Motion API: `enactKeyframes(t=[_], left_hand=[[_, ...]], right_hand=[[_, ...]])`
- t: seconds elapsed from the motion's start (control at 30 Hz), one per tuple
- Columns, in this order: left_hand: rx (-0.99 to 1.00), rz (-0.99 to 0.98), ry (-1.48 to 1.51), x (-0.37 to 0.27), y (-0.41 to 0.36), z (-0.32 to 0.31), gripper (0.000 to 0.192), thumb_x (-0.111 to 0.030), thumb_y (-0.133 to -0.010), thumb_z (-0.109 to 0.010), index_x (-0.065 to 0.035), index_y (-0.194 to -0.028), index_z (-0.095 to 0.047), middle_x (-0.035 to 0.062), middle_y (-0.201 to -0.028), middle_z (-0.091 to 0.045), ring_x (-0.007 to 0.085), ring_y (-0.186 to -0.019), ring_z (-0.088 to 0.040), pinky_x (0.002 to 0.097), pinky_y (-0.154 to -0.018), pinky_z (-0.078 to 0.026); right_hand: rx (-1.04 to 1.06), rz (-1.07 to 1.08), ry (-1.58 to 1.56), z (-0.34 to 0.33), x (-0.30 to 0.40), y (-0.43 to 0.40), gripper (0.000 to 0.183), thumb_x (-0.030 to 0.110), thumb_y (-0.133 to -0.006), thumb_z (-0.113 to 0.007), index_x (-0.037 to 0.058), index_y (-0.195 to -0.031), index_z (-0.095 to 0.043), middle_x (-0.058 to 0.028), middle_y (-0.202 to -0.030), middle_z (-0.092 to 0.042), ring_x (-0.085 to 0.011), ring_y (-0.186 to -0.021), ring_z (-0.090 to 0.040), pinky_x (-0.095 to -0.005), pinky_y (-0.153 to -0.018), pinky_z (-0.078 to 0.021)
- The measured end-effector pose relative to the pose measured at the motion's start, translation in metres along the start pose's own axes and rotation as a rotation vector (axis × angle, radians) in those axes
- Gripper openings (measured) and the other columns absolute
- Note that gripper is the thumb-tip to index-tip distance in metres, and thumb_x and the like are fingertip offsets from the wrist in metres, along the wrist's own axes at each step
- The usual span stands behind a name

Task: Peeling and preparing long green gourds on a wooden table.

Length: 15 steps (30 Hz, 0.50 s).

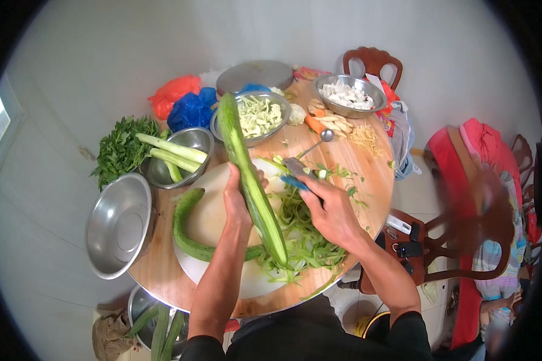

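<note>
My left hand (238, 203) is wrapped around a long green gourd (248, 176), tilted over the table. Pale stripes run along its lower half where skin is off; the upper end looks darker. In my right hand (332, 210) is a peeling tool (294, 167) with a flat metal blade and a blue part, just right of the gourd and apart from it. A curved, unpeeled gourd (180, 225) lies on the round white cutting board (207, 185), partly hidden by my left forearm. Green peelings (316, 248) are heaped at the board's right side.
Around the round wooden table (375, 171) stand a bowl of peeled gourds (176, 158), a bowl of cauliflower (262, 117), a bowl of white pieces (348, 94) and a tilted metal basin (117, 225). A spoon (327, 135) lies behind the peelings. A chair (415, 252) stands right.
</note>
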<state>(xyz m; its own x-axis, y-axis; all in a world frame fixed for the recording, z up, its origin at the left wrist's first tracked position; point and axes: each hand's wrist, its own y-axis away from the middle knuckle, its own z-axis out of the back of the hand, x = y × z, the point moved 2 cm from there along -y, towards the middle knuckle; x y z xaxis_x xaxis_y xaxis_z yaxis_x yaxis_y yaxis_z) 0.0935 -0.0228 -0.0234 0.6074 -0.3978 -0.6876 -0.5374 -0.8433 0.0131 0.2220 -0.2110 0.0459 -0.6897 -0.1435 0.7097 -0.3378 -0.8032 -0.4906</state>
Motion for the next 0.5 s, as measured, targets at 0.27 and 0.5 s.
enactKeyframes(t=[0.27,0.5], left_hand=[[0.093,0.059,-0.192,0.009,0.046,-0.014,0.049,-0.051,-0.109,-0.044,-0.0076,-0.123,-0.06,0.0063,-0.098,-0.065,0.02,-0.089,-0.063,0.0369,-0.084,-0.053],[0.124,0.046,-0.112,0.003,0.038,-0.003,0.046,-0.051,-0.108,-0.048,-0.0073,-0.116,-0.061,0.0055,-0.092,-0.066,0.0193,-0.08,-0.064,0.0348,-0.074,-0.055]], right_hand=[[-0.151,0.088,0.17,-0.034,0.004,-0.08,0.032,0.011,-0.099,-0.061,-0.0019,-0.128,-0.066,-0.0219,-0.083,-0.062,-0.0403,-0.075,-0.061,-0.0474,-0.07,-0.0476],[0.075,0.145,0.324,-0.045,0.025,-0.02,0.034,0.013,-0.1,-0.057,-0.0023,-0.13,-0.058,-0.0242,-0.089,-0.06,-0.0445,-0.067,-0.066,-0.0526,-0.057,-0.0536]])
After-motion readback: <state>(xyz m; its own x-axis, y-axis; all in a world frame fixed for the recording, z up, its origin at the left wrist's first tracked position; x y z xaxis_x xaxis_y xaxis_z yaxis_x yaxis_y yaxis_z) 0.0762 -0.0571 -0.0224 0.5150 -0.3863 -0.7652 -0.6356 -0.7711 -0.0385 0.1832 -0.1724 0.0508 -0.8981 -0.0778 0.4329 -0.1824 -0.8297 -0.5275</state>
